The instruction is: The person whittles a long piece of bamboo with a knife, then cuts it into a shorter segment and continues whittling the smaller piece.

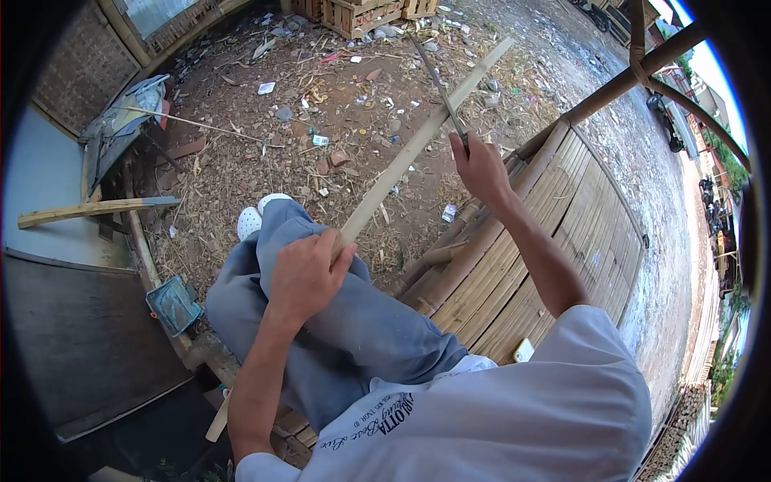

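A long pale bamboo strip (399,165) slants up and away from my lap. Its near end is gripped by my left hand (307,269), fingers wrapped around it just above my thigh. Held by its dark handle in my right hand (482,170) is a long-bladed knife (434,79). The blade points forward and crosses the strip in this view, a little past its middle. Most of the knife handle is hidden within my fist.
To my right is a bamboo-slat bench (554,225) with a phone (523,350) on it. A blue plastic basket (174,305) lies at left, below a jutting wooden piece (96,210). Wooden crates (361,18) stand beyond the littered dirt ground (233,128).
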`<state>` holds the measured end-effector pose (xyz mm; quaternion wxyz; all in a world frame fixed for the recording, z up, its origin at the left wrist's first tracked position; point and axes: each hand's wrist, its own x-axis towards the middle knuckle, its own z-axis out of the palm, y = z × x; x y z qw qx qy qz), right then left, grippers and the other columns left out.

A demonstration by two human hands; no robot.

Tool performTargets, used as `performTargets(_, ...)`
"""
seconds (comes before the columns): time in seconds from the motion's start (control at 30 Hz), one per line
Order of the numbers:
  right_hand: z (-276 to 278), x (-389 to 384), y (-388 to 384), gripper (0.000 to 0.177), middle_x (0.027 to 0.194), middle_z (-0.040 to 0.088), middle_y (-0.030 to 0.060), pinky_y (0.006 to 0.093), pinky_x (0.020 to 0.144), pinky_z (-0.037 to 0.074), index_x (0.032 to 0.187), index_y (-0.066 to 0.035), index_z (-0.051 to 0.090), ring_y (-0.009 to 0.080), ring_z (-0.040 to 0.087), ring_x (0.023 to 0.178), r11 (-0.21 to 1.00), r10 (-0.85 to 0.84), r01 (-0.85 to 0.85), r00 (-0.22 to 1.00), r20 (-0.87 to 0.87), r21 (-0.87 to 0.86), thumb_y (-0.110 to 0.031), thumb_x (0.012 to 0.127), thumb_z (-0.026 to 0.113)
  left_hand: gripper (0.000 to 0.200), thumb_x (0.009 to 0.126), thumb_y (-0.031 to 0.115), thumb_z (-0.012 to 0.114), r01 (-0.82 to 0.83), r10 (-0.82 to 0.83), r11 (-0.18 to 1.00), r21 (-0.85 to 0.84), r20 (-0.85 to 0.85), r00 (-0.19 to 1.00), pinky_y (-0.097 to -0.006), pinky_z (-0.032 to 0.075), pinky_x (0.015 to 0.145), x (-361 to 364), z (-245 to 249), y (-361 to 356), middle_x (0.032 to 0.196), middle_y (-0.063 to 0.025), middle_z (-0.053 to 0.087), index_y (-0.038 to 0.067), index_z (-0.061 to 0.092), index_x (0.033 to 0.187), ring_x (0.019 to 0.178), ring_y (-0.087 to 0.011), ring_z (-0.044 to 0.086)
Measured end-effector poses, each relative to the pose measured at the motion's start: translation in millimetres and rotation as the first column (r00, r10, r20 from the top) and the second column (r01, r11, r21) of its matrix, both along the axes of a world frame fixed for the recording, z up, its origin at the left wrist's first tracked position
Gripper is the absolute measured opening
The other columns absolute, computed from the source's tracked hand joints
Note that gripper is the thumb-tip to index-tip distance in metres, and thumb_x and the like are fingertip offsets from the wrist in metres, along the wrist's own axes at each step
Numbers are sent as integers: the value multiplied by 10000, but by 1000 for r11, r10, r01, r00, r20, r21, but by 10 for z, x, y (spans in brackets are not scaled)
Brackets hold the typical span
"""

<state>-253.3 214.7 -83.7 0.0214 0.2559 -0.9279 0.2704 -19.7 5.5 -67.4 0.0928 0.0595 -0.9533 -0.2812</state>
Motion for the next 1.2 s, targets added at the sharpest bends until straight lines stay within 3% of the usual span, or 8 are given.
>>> performTargets(0.23,-281,1035,-44,315,552,543,185,469,503,457,900,-19,463,404,599,561,859,506,-505,863,15,78,-317,964,542,239,882,263,651,18,-19,999,-31,-29,999,-445,444,581,13,-28,3,717,-148,623,33,585,874,650,-352,609)
performTargets(0.37,-255,473,-77,355,578,576,149,458,469,463,816,-29,472,377,589,503,992,122,-122,992,37,-15,-345,943,569,247,867,265,666,-13,13,1000,2,15,1000,-448,444,582,7,22,16,717,-151,622,32,586,874,652,-355,610)
performTargets(0.6,-426,1114,-113,313,595,572,183,479,476,449,842,-24,461,387,593,535,859,499,-506,862,-86,-82,-301,970,532,236,844,244,676,10,-10,1000,4,1,1000,-451,449,597,-7,23,2,732,-156,628,28,591,886,671,-363,614)
performTargets(0.77,-186,398,-164,326,599,576,181,484,479,448,839,-17,455,405,586,535,995,19,-16,999,31,-96,-306,971,529,219,847,223,667,-6,6,1000,-9,1,1000,-458,457,606,-4,-3,-1,738,-164,630,25,593,903,684,-375,617)
performTargets(1.0,-391,966,-150,386,590,561,196,485,498,435,808,-11,472,413,553,515,904,418,-421,907,-58,-79,-357,974,518,208,853,218,662,40,-41,999,-36,-31,999,-461,452,599,2,-23,-1,730,-157,627,31,582,896,687,-367,616)
performTargets(1.07,-309,461,-165,349,607,554,220,459,475,437,821,-25,461,410,516,483,993,16,-16,1000,6,-114,-333,958,550,209,854,218,667,15,-15,999,-30,-16,1000,-457,451,596,7,-8,14,726,-157,626,31,583,897,685,-363,614)
performTargets(1.17,-249,-30,-59,355,592,549,131,370,413,407,814,-44,449,264,474,405,974,-146,114,977,-158,-196,-344,978,546,220,858,225,671,34,-34,999,-16,-11,999,-454,452,598,15,10,11,729,-158,628,27,587,907,677,-362,610)
performTargets(1.2,-137,32,-63,356,589,516,81,324,409,390,815,-59,457,192,445,401,813,-44,187,964,262,-551,-362,979,546,220,858,225,671,30,-31,999,-24,-21,999,-454,452,598,-17,35,-6,729,-158,628,27,587,907,677,-362,610)
